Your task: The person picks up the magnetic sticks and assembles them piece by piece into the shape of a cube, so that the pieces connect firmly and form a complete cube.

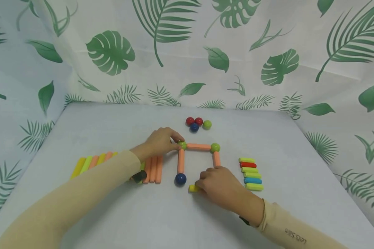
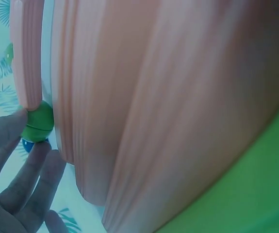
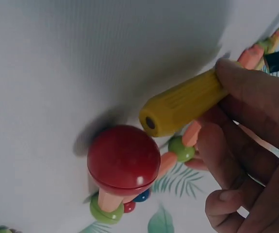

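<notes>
My left hand pinches a green ball at the far left corner of a frame of magnetic sticks and balls. An orange stick runs from it to another green ball. A second orange stick leads nearer to a blue ball. My right hand pinches a short yellow stick between thumb and fingers, right of the blue ball. In the right wrist view, the stick's free end is close to a red ball. My right hand hides that ball from the head view.
Behind the frame sit two red balls, a blue ball and a green ball. Several short sticks form a column at right. Long sticks lie at left, partly under my left forearm.
</notes>
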`<state>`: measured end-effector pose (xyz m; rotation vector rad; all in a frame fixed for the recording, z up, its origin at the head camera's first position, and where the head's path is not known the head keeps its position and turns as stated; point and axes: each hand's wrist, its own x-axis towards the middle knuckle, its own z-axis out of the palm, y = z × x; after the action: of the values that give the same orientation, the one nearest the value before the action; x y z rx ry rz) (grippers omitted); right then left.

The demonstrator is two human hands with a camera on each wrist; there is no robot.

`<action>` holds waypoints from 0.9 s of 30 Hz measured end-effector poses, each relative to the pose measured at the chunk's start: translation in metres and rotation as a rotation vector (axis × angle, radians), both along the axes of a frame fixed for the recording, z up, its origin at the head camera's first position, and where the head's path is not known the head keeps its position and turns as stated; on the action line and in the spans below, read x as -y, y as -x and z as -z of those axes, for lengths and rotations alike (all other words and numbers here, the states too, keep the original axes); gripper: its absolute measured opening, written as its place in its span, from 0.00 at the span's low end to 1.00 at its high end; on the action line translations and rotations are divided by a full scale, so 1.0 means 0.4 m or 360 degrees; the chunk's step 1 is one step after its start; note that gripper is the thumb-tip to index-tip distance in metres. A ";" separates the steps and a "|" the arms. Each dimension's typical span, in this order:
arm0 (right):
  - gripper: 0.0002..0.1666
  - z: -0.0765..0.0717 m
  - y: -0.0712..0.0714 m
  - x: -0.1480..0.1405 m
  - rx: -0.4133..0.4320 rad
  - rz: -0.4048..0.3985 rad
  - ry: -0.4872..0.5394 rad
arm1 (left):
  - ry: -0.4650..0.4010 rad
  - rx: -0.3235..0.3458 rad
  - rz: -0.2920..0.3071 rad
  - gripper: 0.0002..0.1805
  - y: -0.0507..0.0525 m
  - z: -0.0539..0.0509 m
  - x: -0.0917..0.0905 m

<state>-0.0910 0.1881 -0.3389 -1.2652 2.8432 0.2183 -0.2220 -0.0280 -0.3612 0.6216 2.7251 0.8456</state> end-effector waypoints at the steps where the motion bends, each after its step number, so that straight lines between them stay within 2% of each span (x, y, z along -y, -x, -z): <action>1: 0.08 0.001 0.007 -0.001 -0.0027 0.0011 0.0036 | 0.0002 0.0005 -0.0004 0.17 0.000 0.000 0.000; 6: 0.06 0.011 0.038 0.003 -0.0100 0.0020 0.0171 | -0.0003 0.0029 -0.0028 0.16 0.002 0.003 0.002; 10: 0.07 0.021 0.053 0.004 -0.0053 0.0063 0.0213 | -0.0012 0.0038 -0.0034 0.16 0.003 0.003 0.002; 15: 0.13 0.023 0.055 -0.009 -0.0017 0.0126 0.0231 | -0.0012 0.0039 -0.0031 0.17 0.003 0.000 0.002; 22: 0.24 -0.013 0.057 -0.091 0.0138 0.0479 0.0191 | 0.0017 0.0042 -0.0027 0.18 0.002 -0.001 -0.007; 24: 0.26 -0.014 0.058 -0.119 0.0156 0.0511 0.0221 | 0.0004 0.0052 -0.0036 0.18 0.001 -0.001 -0.008; 27: 0.27 -0.002 0.060 -0.141 0.0168 0.0482 0.0237 | -0.0008 0.0062 -0.0050 0.18 0.000 0.000 -0.008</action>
<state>-0.1150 0.2445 -0.3380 -0.8164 2.9515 -0.0666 -0.2218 -0.0247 -0.3611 0.5585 2.7053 0.8632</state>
